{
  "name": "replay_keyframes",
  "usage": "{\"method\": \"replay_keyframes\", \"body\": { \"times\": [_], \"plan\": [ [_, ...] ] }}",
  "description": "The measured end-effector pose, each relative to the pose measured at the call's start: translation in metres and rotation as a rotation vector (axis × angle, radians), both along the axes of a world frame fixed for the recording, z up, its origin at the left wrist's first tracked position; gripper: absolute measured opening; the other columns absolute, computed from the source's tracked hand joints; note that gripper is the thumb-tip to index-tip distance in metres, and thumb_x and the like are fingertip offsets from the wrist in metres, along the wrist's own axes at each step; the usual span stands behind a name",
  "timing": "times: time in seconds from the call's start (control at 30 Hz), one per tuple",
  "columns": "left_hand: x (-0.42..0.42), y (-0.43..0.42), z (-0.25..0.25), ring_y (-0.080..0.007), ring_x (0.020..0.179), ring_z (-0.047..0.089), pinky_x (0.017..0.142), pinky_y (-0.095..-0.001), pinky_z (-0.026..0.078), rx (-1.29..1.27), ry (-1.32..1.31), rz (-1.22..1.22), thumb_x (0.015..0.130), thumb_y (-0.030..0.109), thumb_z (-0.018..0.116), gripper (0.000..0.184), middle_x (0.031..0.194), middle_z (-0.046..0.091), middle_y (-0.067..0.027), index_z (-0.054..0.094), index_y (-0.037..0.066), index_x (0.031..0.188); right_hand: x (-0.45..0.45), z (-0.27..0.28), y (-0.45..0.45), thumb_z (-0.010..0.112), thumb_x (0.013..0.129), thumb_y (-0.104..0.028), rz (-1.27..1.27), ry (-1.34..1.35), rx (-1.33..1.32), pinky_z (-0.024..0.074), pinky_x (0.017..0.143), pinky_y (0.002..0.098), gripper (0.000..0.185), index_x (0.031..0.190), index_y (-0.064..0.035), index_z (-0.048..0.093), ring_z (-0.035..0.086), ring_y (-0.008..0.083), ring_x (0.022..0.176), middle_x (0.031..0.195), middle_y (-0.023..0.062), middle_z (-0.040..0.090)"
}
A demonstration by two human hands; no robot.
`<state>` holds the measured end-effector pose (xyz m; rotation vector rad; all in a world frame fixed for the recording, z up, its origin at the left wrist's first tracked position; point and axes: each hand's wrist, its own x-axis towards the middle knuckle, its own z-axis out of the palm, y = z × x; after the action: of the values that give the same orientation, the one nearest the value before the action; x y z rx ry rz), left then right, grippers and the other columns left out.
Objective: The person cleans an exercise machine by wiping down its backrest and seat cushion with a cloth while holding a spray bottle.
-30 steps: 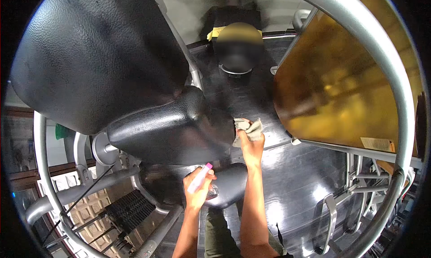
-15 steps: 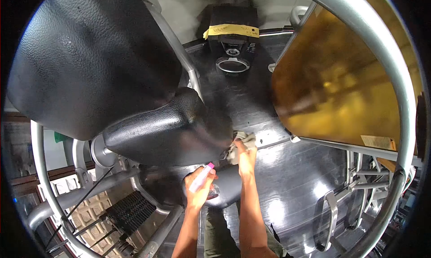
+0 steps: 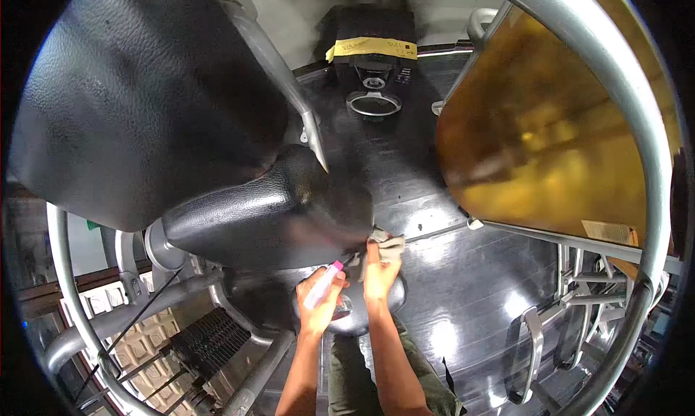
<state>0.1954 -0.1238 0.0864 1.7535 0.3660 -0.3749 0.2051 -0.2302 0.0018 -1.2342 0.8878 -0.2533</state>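
Note:
My left hand (image 3: 316,300) is wrapped around a spray bottle (image 3: 323,285) with a white head and a pink tip; its clear lower part shows beside my fingers. Just right of it, my right hand (image 3: 379,272) grips a crumpled light beige cloth (image 3: 391,248). The cloth is at the right edge of a black padded seat (image 3: 253,224), close to its lower corner. Whether it presses on the seat surface I cannot tell. Below my hands is a smaller dark rounded pad (image 3: 394,294), partly covered by them.
A black padded backrest (image 3: 152,97) rises at the left. Metal tubing (image 3: 655,162) curves around an amber panel (image 3: 536,141) on the right. A black device with yellow tape (image 3: 373,48) stands at the back on the dark floor (image 3: 470,293). A coiled spring (image 3: 213,336) sits lower left.
My right hand has shifted left and slightly down with the cloth, closer to my left hand. My left hand holds the spray bottle in nearly the same place.

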Motion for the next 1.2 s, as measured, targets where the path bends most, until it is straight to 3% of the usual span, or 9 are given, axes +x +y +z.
{"method": "replay_keyframes", "body": {
  "times": [0.1,0.23,0.27,0.5,0.67,0.83,0.9,1.0,1.2],
  "plan": [
    [-0.001,0.003,0.000,-0.0079,0.049,0.057,0.047,-0.0237,0.045,-0.018,-0.015,0.014,0.089,0.019,0.069,0.019,0.072,0.070,-0.0076,0.067,0.000,0.087,0.008,0.032,-0.001,0.063,0.082,0.001,-0.062,-0.102,-0.022,0.0463,0.076,0.0272,0.024,0.106,0.0037,0.063,0.058,0.0148,0.082,0.095,0.0067,0.061],
    [-0.007,0.010,-0.008,-0.0083,0.049,0.057,0.048,-0.0239,0.045,-0.022,-0.005,0.047,0.089,0.018,0.069,0.018,0.073,0.069,-0.0077,0.067,0.000,0.088,0.007,0.045,0.007,0.066,0.073,0.006,0.011,-0.229,-0.531,0.0473,0.083,0.0329,0.033,0.106,0.0020,0.063,0.059,0.0231,0.095,0.105,0.0118,0.057],
    [-0.010,0.012,-0.011,-0.0084,0.049,0.057,0.048,-0.0239,0.045,-0.043,0.003,0.063,0.089,0.017,0.068,0.017,0.074,0.070,-0.0079,0.067,0.001,0.089,0.004,0.038,0.012,0.067,0.071,0.009,-0.025,-0.277,-0.421,0.0480,0.086,0.0357,0.036,0.105,0.0002,0.064,0.060,0.0268,0.097,0.105,0.0125,0.057],
    [-0.015,0.014,-0.010,-0.0086,0.050,0.056,0.048,-0.0236,0.045,-0.062,-0.004,0.085,0.090,0.012,0.066,0.011,0.076,0.070,-0.0085,0.067,0.001,0.092,-0.023,0.024,0.010,0.070,0.069,0.010,0.197,-0.113,-0.367,0.0490,0.083,0.0350,0.036,0.102,-0.0007,0.065,0.061,0.0238,0.095,0.101,0.0106,0.058],
    [-0.019,0.015,-0.008,-0.0101,0.048,0.057,0.046,-0.0236,0.042,-0.028,-0.009,0.096,0.091,0.016,0.065,0.015,0.075,0.069,-0.0091,0.066,0.001,0.089,0.003,0.049,0.008,0.074,0.063,0.009,0.031,-0.288,-0.557,0.0505,0.080,0.0366,0.041,0.102,-0.0034,0.066,0.061,0.0268,0.094,0.101,0.0098,0.058],
    [-0.024,0.019,-0.008,-0.0114,0.047,0.057,0.044,-0.0236,0.038,-0.001,-0.041,0.107,0.093,0.023,0.063,0.023,0.074,0.069,-0.0097,0.066,0.001,0.086,-0.004,0.035,0.013,0.076,0.059,0.008,0.121,-0.352,-0.771,0.0511,0.081,0.0366,0.046,0.102,-0.0080,0.070,0.062,0.0275,0.095,0.102,0.0091,0.059],
    [-0.027,0.021,-0.005,-0.0084,0.050,0.057,0.048,-0.0234,0.045,-0.046,0.016,0.131,0.087,0.005,0.063,0.008,0.076,0.070,-0.0080,0.067,0.001,0.093,-0.017,0.020,0.015,0.076,0.058,0.007,0.179,-0.397,-0.824,0.0512,0.081,0.0364,0.048,0.102,-0.0105,0.072,0.062,0.0275,0.096,0.103,0.0087,0.059],
    [-0.034,0.024,-0.008,-0.0084,0.050,0.057,0.048,-0.0236,0.045,-0.055,0.005,0.118,0.087,0.003,0.063,0.008,0.076,0.070,-0.0078,0.068,0.001,0.092,-0.031,0.007,0.011,0.074,0.059,0.001,0.411,-0.265,-0.782,0.0522,0.082,0.0357,0.049,0.104,-0.0166,0.074,0.064,0.0272,0.095,0.102,0.0081,0.061],
    [-0.044,0.035,-0.011,-0.0086,0.050,0.058,0.047,-0.0235,0.045,-0.043,-0.032,0.127,0.086,0.002,0.063,0.007,0.076,0.070,-0.0080,0.068,-0.001,0.091,-0.016,0.035,0.007,0.079,0.056,0.005,0.323,-0.321,-0.729,0.0535,0.080,0.0359,0.052,0.105,-0.0136,0.074,0.064,0.0262,0.093,0.102,0.0078,0.062]
  ]
}}
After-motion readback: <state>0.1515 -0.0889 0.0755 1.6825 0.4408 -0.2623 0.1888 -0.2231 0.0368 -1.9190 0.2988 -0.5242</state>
